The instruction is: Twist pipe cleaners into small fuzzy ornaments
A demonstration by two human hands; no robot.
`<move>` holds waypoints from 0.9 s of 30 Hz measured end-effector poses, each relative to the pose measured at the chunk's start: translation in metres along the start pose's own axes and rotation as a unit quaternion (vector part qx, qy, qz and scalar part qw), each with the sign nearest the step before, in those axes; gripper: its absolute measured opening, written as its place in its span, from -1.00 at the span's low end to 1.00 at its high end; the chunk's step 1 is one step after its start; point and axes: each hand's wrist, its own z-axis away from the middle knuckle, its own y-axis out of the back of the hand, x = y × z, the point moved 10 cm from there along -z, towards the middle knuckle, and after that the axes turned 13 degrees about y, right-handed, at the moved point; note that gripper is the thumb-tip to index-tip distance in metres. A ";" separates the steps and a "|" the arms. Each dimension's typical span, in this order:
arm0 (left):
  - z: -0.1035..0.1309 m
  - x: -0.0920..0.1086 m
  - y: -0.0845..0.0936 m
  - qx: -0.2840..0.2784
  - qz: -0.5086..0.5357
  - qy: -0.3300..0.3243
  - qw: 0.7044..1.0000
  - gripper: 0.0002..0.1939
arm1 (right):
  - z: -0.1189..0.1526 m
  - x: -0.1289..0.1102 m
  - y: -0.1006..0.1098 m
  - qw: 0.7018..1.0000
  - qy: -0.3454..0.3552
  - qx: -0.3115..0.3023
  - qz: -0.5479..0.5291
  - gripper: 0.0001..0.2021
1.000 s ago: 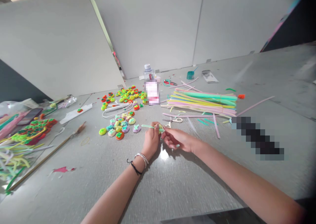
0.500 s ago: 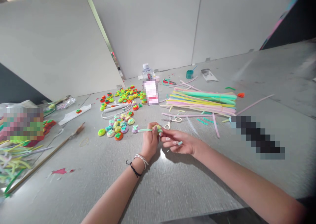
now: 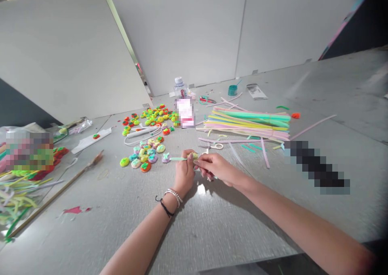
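My left hand (image 3: 185,171) is closed on a small yellow fuzzy piece (image 3: 195,156). A pale green fuzzy strip (image 3: 178,158) sticks out to the left from its fingers. My right hand (image 3: 214,166) touches the same piece from the right, its thumb and index finger pinched at the piece's edge. A bit of pale green shows below its curled fingers. White-handled scissors (image 3: 216,147) lie just beyond the right hand. Left of my left hand sits a purple fuzzy disc with a green top (image 3: 166,157).
Several colourful fuzzy discs (image 3: 144,153) lie left of the hands, with a white corded tool (image 3: 140,133) behind them. A bundle of pastel stems (image 3: 248,123) is at the back right. A bottle (image 3: 180,87), wooden stick (image 3: 51,202) and dark blurred object (image 3: 315,166) also lie around.
My right hand has turned over and moved slightly left, closer to the left hand, and its fingers have come together at the yellow piece. My left hand has stayed nearly still.
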 end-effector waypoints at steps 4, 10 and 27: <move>-0.002 -0.003 -0.005 -0.015 0.026 0.015 0.999 -0.60 | 0.000 -0.035 0.011 0.957 0.121 0.003 0.264 -0.75; -0.002 -0.003 -0.013 -0.038 0.039 0.019 0.998 -0.59 | 0.003 -0.058 0.010 0.843 0.198 -0.023 0.499 -0.75; -0.011 -0.022 -0.026 -0.088 0.078 0.082 0.990 -0.61 | 0.007 -0.053 -0.003 0.674 0.291 -0.067 0.675 -0.87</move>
